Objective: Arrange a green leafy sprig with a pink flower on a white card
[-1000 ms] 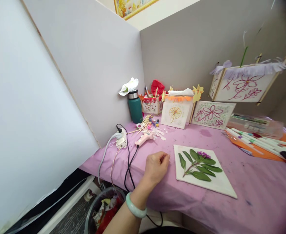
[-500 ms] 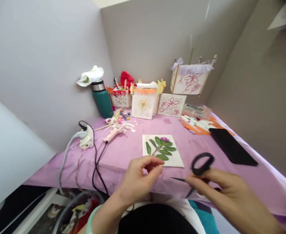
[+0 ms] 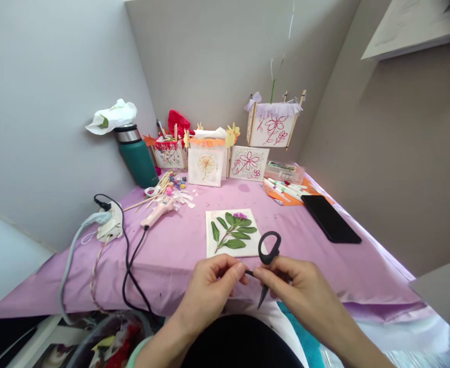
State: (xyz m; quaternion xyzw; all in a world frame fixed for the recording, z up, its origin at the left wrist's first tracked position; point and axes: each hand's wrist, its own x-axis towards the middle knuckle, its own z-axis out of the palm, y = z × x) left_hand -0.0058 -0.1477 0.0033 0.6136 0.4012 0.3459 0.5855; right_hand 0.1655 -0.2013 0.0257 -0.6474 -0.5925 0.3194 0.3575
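Note:
My right hand (image 3: 296, 283) is closed around a pair of black scissors (image 3: 270, 250), one finger loop sticking up and the blades spread apart. One blade points left to my left hand (image 3: 217, 281), the other points down. The thumb and fingers of my left hand are pinched together at that blade's tip; anything between them is hidden. Just beyond both hands, a white square panel (image 3: 211, 246) lies flat on the table. On it rests a leafy green sprig (image 3: 234, 243) with a small purple flower (image 3: 240, 215).
A pink glue gun (image 3: 158, 212) with a black cord lies left, near a power strip (image 3: 112, 222). Behind stand a teal bottle (image 3: 136, 161) and decorated boxes (image 3: 205, 166). Markers (image 3: 286, 189) and a black phone (image 3: 330, 219) lie right on the purple tablecloth (image 3: 175, 266).
My right hand has brought the scissors left, one blade now reaching my left fingertips. The view has shifted to the right, so the tabletop things appear further left.

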